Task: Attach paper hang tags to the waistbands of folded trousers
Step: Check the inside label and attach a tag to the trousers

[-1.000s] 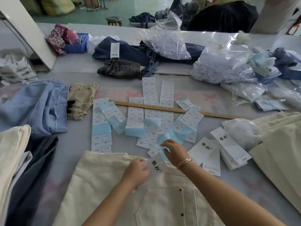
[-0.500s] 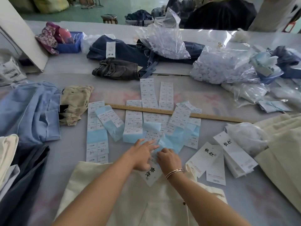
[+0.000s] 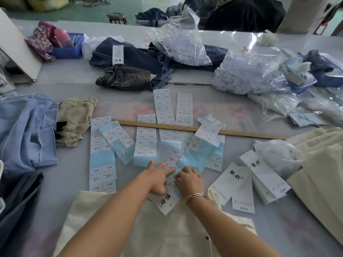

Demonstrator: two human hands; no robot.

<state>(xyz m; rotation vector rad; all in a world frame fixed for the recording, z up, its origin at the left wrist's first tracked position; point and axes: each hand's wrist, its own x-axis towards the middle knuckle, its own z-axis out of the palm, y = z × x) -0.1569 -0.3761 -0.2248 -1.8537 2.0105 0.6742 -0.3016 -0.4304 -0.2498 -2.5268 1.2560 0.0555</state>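
The table (image 3: 204, 101) is pale grey with faint pink marks. At its near edge lie cream trousers (image 3: 141, 234) with a white tag (image 3: 166, 200) printed in black characters. The sticker sheets (image 3: 103, 151) mid-table are white with black print on light blue backing. A ruler (image 3: 241, 133) is tan wood. Near the left edge sit light blue trousers (image 3: 26, 132) and a beige garment (image 3: 74, 121). Toward the far edge: dark navy jeans (image 3: 141, 56), charcoal denim (image 3: 124, 78), a blue bin (image 3: 68, 51), and maroon floral cloth (image 3: 40, 41). The right wrist wears 2 rose-gold bangles (image 3: 194, 196).
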